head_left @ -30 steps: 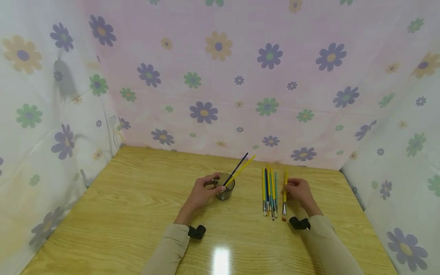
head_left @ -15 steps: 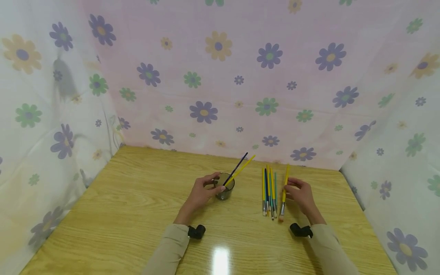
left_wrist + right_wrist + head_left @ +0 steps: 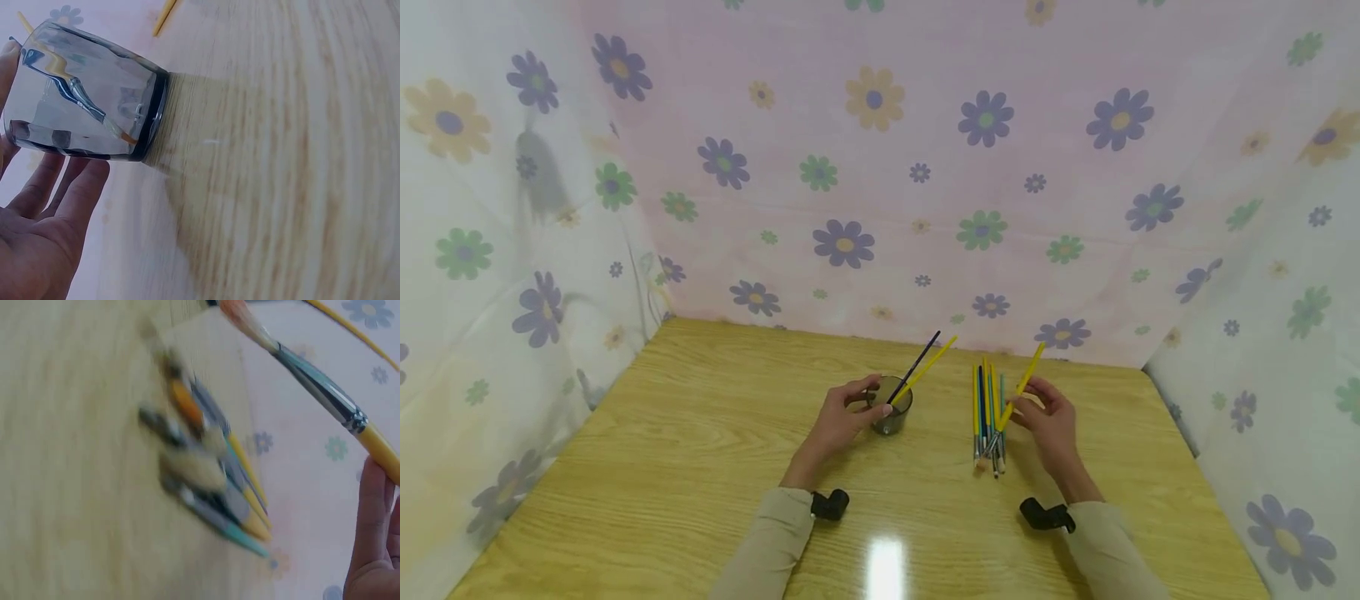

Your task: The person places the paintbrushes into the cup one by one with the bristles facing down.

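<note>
My left hand (image 3: 841, 417) holds a smoky see-through glass mug (image 3: 889, 427) on the table, thumb at its rim. Two paintbrushes lean in it: one dark blue handle (image 3: 928, 350) and one yellow handle (image 3: 942, 352). Through the glass, the left wrist view shows their heads (image 3: 87, 103) near the bottom. My right hand (image 3: 1051, 421) pinches a thick yellow paintbrush (image 3: 1032, 367) by its handle, tilted, bristles down and leftward. In the right wrist view, its silver ferrule (image 3: 322, 384) and reddish-tipped bristles show above the other brushes.
Several more paintbrushes (image 3: 982, 396), with yellow, blue and green handles, lie side by side right of the mug. They look blurred in the right wrist view. Flowered cloth (image 3: 846, 242) hangs behind the wooden table (image 3: 700, 450) and at both sides.
My right hand has lifted the yellow paintbrush from beside the row and tilted it; its bristle end has swung left over the other brushes. The left hand and mug stay in place.
</note>
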Motion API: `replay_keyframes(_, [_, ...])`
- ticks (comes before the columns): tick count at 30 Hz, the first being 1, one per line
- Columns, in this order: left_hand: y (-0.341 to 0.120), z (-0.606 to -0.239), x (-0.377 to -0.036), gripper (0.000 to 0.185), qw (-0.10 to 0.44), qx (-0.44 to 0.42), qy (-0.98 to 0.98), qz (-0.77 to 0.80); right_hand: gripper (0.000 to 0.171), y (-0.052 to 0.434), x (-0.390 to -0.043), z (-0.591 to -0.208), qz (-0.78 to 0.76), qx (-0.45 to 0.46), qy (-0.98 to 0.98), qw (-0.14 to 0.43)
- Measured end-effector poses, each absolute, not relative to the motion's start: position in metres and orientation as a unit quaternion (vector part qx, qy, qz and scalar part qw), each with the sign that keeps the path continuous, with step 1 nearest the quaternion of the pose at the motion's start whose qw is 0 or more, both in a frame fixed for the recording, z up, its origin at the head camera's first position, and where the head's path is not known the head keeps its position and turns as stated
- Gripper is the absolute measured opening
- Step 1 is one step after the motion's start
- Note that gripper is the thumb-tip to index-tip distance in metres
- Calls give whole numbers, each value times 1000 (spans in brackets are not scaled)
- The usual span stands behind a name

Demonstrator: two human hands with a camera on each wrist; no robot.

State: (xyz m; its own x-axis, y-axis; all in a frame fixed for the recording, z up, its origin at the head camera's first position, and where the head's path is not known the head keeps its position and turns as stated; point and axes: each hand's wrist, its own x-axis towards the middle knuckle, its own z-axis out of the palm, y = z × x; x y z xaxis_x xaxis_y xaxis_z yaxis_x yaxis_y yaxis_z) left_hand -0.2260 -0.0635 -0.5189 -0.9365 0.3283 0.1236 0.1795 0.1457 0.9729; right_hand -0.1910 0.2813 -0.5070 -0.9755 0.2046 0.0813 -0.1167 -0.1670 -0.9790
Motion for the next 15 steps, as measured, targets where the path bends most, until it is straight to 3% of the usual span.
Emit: replay_keyframes(15, [-62,-520,-226,59,53,167,756,630,27,227,-182,-504,798,54,-572,185])
